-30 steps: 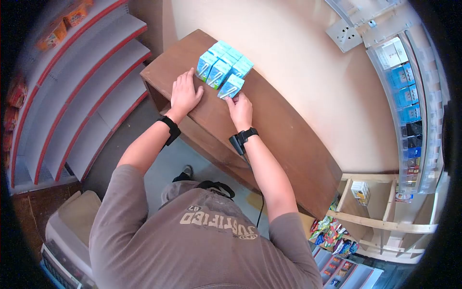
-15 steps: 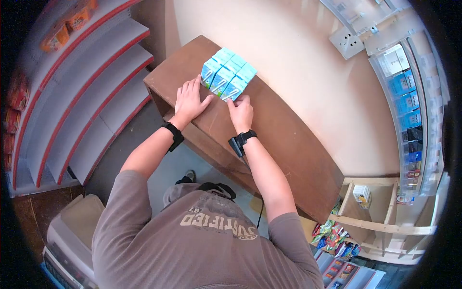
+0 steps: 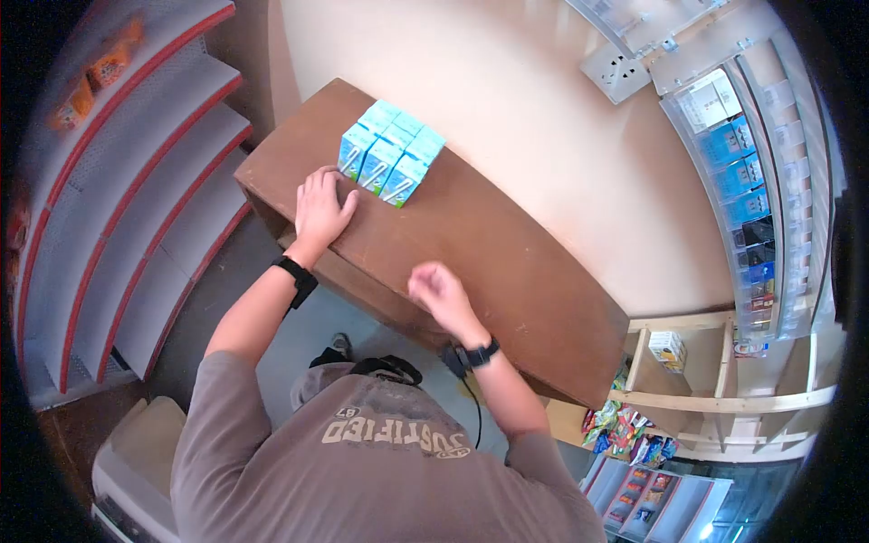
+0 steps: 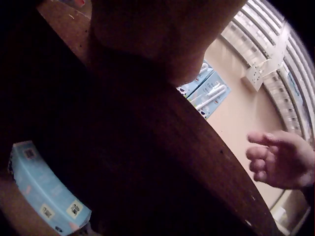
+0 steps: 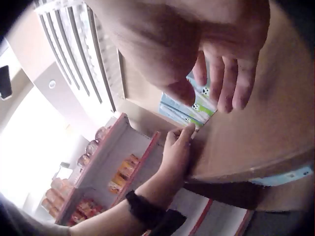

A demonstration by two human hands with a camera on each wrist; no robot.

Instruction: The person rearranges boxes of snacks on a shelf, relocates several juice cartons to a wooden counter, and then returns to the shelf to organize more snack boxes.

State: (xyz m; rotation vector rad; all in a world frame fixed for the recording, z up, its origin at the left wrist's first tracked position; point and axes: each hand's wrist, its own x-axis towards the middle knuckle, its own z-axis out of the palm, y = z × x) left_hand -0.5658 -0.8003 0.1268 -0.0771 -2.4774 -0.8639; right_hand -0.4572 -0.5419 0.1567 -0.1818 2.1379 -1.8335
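Observation:
Light blue drink cartons (image 3: 389,149) with straws on their fronts stand in a tight block on the brown wooden cabinet (image 3: 507,262). My left hand (image 3: 321,210) rests on the cabinet top beside the block's left front corner, fingers extended toward the nearest carton. Closer to my body, my right hand (image 3: 441,294) is over the cabinet's front part, apart from the cartons, blurred and with nothing in it. Its fingers hang loosely bent in the right wrist view. Low in the left wrist view, another light blue carton (image 4: 47,191) shows below the cabinet top.
Grey shelves with red edges (image 3: 167,204) rise on the left, orange packets (image 3: 109,68) on the top one. A pale wall (image 3: 471,90) runs behind the cabinet. On the right are a wooden rack (image 3: 715,403), colourful snack packets (image 3: 620,430) and a wall display of boxes (image 3: 738,172).
The right front carton, earlier sticking out, was pushed into line with the block. My right hand has since let go and drawn back toward my body. The left hand stays beside the block.

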